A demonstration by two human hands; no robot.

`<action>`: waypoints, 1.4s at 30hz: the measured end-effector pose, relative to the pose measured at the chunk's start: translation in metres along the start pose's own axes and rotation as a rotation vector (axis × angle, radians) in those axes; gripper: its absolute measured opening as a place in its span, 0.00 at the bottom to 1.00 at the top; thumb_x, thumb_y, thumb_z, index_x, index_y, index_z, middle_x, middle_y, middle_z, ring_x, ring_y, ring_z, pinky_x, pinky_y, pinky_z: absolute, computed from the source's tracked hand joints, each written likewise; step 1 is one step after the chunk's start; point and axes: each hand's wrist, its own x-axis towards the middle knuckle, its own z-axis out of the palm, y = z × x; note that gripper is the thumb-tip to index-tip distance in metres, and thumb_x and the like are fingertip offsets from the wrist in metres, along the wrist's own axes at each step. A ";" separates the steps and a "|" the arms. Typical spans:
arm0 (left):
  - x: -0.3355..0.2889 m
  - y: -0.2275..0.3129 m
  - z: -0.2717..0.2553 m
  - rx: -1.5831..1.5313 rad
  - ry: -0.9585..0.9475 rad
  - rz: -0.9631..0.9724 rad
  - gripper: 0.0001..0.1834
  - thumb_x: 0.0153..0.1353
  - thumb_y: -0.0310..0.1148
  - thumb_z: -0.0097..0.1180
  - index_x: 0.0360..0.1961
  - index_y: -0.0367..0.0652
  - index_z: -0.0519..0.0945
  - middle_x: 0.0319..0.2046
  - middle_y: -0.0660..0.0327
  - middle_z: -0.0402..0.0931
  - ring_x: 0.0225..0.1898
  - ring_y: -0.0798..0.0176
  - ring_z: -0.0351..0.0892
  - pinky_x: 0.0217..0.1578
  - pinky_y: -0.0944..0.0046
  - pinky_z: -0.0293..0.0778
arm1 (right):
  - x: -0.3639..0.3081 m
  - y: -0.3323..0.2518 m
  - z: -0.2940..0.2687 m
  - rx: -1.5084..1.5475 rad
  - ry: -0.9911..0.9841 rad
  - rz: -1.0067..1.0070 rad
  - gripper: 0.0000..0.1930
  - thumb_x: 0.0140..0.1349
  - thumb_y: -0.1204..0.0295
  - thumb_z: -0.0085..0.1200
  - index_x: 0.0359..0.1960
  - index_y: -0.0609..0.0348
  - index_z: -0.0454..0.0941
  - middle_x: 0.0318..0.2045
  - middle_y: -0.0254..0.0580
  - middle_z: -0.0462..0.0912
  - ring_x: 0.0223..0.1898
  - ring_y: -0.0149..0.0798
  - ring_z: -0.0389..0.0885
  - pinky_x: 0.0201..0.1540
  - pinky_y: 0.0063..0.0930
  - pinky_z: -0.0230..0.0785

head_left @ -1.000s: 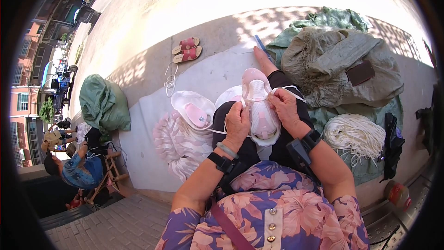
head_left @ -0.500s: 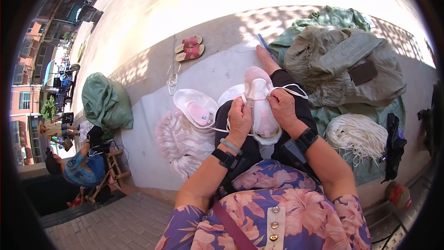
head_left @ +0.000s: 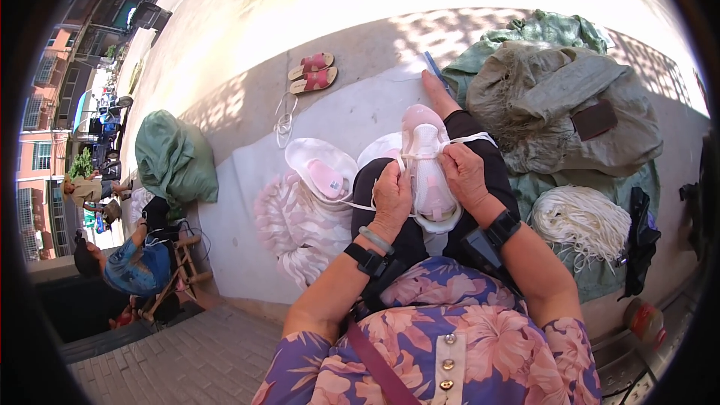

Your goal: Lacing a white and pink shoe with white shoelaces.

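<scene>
A white and pink sneaker (head_left: 431, 184) rests on my lap, its toe pointing away from me. A white shoelace (head_left: 420, 156) crosses the tongue near the toe end. My left hand (head_left: 391, 199) is closed at the shoe's left edge, pinching the lace there. On the other side my right hand (head_left: 466, 174) grips the shoe's edge with lace between its fingers. A loose lace end runs over my right thigh, and another strand hangs left of my left hand. Fingertips are partly hidden.
Left of my legs lie a pink-lined shoe upper (head_left: 322, 169) and a pile of pink-white pieces (head_left: 296, 229). White laces (head_left: 581, 217) are heaped at right beside large sacks (head_left: 559, 105). Red sandals (head_left: 313, 73) and a green sack (head_left: 174, 157) lie further off. Other people (head_left: 139, 266) sit at far left.
The view has shifted slightly. The lace end on the right now lies closer along my thigh, and the sneaker stays in my lap between both hands.
</scene>
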 end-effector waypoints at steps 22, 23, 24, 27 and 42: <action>0.024 0.000 0.006 -0.377 -0.127 -0.543 0.10 0.63 0.34 0.44 0.26 0.41 0.66 0.22 0.69 0.63 0.25 0.77 0.59 0.24 0.71 0.58 | -0.006 0.006 -0.005 -0.009 -0.005 0.055 0.04 0.53 0.75 0.51 0.29 0.62 0.73 0.26 0.48 0.75 0.29 0.49 0.75 0.32 0.35 0.68; 0.024 0.006 0.004 -0.432 -0.148 -0.595 0.09 0.63 0.34 0.44 0.28 0.41 0.68 0.24 0.69 0.65 0.27 0.77 0.60 0.27 0.73 0.59 | -0.006 0.006 -0.004 0.000 0.001 0.056 0.04 0.53 0.75 0.51 0.28 0.63 0.73 0.25 0.47 0.75 0.29 0.49 0.75 0.32 0.34 0.68; 0.024 0.011 0.003 -0.487 -0.169 -0.647 0.08 0.63 0.34 0.44 0.30 0.41 0.69 0.26 0.68 0.66 0.28 0.77 0.61 0.29 0.74 0.60 | -0.006 0.006 -0.004 0.001 -0.001 0.055 0.04 0.53 0.75 0.51 0.28 0.63 0.73 0.25 0.47 0.75 0.29 0.49 0.75 0.32 0.34 0.68; 0.023 0.020 0.002 -0.958 0.005 -0.668 0.09 0.64 0.34 0.44 0.37 0.40 0.72 0.28 0.68 0.69 0.29 0.77 0.62 0.32 0.77 0.61 | -0.007 0.005 -0.004 0.006 0.010 0.078 0.04 0.52 0.75 0.52 0.28 0.63 0.73 0.24 0.47 0.75 0.28 0.48 0.76 0.31 0.34 0.68; 0.015 -0.010 0.009 -0.369 -0.074 -0.264 0.11 0.61 0.30 0.51 0.42 0.34 0.75 0.29 0.69 0.73 0.29 0.79 0.65 0.29 0.77 0.65 | -0.010 0.006 -0.006 0.008 -0.031 0.074 0.04 0.50 0.76 0.54 0.26 0.62 0.73 0.24 0.46 0.76 0.27 0.47 0.76 0.31 0.33 0.68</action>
